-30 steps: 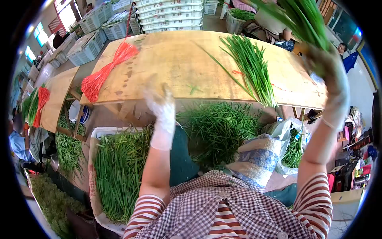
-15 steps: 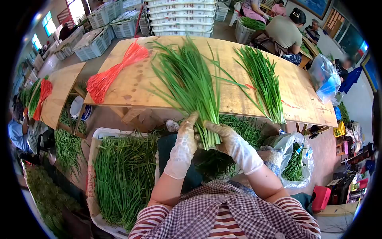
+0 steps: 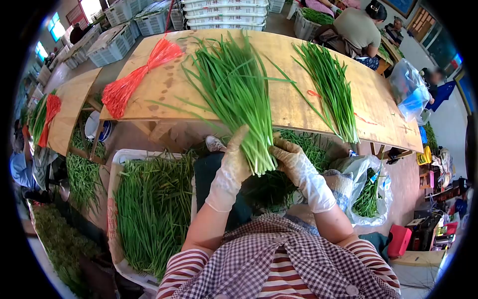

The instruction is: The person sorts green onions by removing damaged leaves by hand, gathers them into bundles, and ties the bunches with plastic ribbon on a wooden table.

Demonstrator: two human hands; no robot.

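A loose bunch of garlic chives (image 3: pixel 239 94) is tilted over the near edge of the wooden table, its pale cut ends toward me and its leaf tips spread across the tabletop. My left hand (image 3: pixel 235 158), in a pale stained glove, is closed around the left side of the stems. On the other side, my right hand (image 3: pixel 295 160), gloved the same way, has its fingers curled against the stem ends. A second bunch of chives (image 3: pixel 331 94) lies to the right, with a red tie (image 3: pixel 313 93) at its left side. A bundle of red plastic strips (image 3: pixel 139 77) lies left on the table.
The wooden table (image 3: pixel 172 102) spans the view ahead. A white crate (image 3: pixel 115 199) full of chives stands at lower left. Below right is a clear bag (image 3: pixel 383 199) with greens. Stacked white crates (image 3: pixel 225 11) stand behind the table, and a co-worker (image 3: pixel 356 30) sits at back right.
The view has shifted slightly, and the table sits higher in it. My right hand has moved a little away from the left hand along the bunch's right side. The left hand keeps its grip.
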